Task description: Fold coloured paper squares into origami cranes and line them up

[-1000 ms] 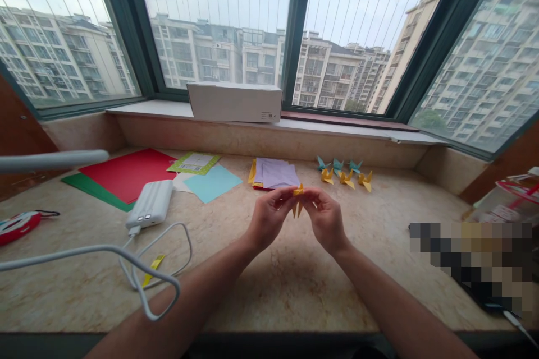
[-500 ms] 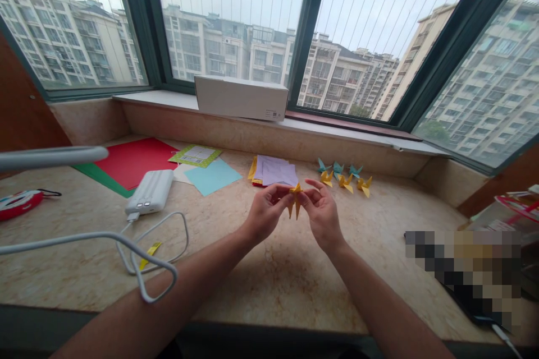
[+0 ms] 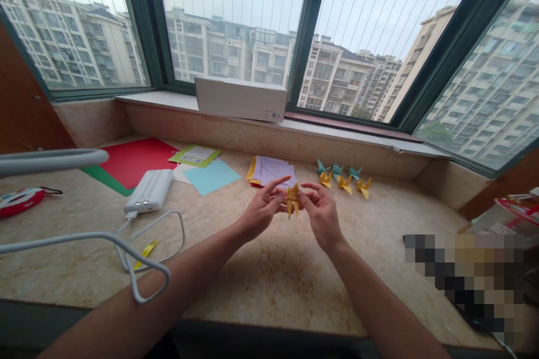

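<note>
So, six folded birds sit right of centre, the yellow piece mid-frame looks nearly finished, pinched by fingers of the right hand, left hand loosely open beside it, purple sheets apparently unused.

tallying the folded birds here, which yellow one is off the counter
The yellow bird pinched in the right hand, held above the counter; the other three yellow birds sit in a row on it, in front of the blue birds.
</note>
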### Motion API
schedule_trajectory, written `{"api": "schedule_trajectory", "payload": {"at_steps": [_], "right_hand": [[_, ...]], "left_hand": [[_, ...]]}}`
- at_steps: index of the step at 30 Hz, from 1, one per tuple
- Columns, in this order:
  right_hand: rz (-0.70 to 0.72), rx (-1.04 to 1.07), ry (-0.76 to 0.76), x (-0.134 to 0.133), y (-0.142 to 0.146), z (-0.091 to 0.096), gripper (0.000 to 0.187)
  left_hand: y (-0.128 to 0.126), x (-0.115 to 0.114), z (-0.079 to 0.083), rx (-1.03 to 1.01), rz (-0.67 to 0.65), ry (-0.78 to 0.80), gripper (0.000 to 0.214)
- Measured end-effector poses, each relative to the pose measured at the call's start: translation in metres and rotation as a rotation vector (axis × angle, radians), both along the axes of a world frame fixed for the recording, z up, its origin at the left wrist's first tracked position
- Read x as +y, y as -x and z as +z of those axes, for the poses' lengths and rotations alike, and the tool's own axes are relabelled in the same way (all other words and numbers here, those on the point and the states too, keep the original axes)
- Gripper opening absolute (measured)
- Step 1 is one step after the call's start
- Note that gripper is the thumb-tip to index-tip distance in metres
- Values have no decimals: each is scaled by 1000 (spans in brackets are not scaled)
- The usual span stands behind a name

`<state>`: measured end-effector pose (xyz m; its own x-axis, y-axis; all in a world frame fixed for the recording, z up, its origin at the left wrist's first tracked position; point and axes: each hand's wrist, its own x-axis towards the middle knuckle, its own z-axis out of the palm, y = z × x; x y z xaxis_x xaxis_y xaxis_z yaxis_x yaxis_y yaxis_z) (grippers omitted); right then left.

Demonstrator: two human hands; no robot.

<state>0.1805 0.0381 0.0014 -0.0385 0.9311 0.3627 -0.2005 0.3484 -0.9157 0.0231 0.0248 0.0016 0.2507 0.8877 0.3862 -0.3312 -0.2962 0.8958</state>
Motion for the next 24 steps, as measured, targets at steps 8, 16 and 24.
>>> {"api": "schedule_trajectory", "payload": {"at_steps": [8,16,24], "right_hand": [[186,21,222,-3,-3,2,31],[40,-171,26,0,-8,3,34],[79,-163,13,-1,-8,6,30]], "left_hand": [[4,0,-2,470,323,-344,23],[5,8,-2,318,185,-122,35],[2,6,-5,213,65,-29,35]]}}
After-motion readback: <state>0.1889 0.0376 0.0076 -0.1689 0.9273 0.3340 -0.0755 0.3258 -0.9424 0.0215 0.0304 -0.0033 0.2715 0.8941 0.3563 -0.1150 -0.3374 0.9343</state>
